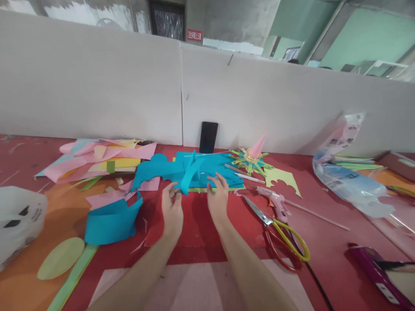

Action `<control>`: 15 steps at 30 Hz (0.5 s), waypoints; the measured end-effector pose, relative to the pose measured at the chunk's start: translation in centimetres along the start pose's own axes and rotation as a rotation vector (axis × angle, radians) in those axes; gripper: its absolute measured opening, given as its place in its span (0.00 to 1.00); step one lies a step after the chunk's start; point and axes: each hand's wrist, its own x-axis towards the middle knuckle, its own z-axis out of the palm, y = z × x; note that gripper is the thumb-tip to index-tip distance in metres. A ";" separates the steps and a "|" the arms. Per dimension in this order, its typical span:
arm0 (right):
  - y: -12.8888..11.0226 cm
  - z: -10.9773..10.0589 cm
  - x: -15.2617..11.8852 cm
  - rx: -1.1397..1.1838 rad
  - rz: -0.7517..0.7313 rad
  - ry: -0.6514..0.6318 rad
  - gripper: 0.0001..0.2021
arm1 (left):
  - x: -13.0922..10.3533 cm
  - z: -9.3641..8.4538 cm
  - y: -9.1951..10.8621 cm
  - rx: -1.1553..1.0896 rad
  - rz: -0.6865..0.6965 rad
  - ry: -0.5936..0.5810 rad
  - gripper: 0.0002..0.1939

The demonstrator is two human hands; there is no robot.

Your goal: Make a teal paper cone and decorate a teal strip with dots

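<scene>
My left hand (pixel 172 209) is closed, its fingertips pinching the lower end of a curled blue paper strip (pixel 186 183). The strip rises in a loop over a stack of blue paper sheets (pixel 223 166). To its right, my right hand (pixel 218 196) has its fingers bent and apart, close to the stack's front edge, with nothing visible in them. Under both hands lies a red board (pixel 196 224). Scissors (pixel 272 224) with one yellow and one red handle lie right of my right hand, beside a pink glue gun (pixel 275 202).
A pink paper cone on a green paper star (pixel 254 155) stands behind. Paper scraps (pixel 106 160) and a bent blue paper piece (pixel 112 222) lie left, near a white plastic bag (pixel 19 224). A phone (pixel 208 137) leans on the white partition (pixel 97 82). A purple tool (pixel 378 272) lies right.
</scene>
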 end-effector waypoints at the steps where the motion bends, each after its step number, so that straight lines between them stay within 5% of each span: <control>1: -0.3 0.0 -0.1 0.019 -0.012 -0.017 0.11 | 0.2 -0.1 -0.1 -0.006 -0.002 0.027 0.13; 6: -0.7 0.9 -0.6 0.134 0.001 -0.430 0.13 | 0.5 -0.2 -0.4 0.023 0.016 0.047 0.12; 15: 0.2 0.9 -1.0 -0.141 -0.009 -0.341 0.11 | 0.2 0.0 -0.5 0.193 0.024 -0.187 0.13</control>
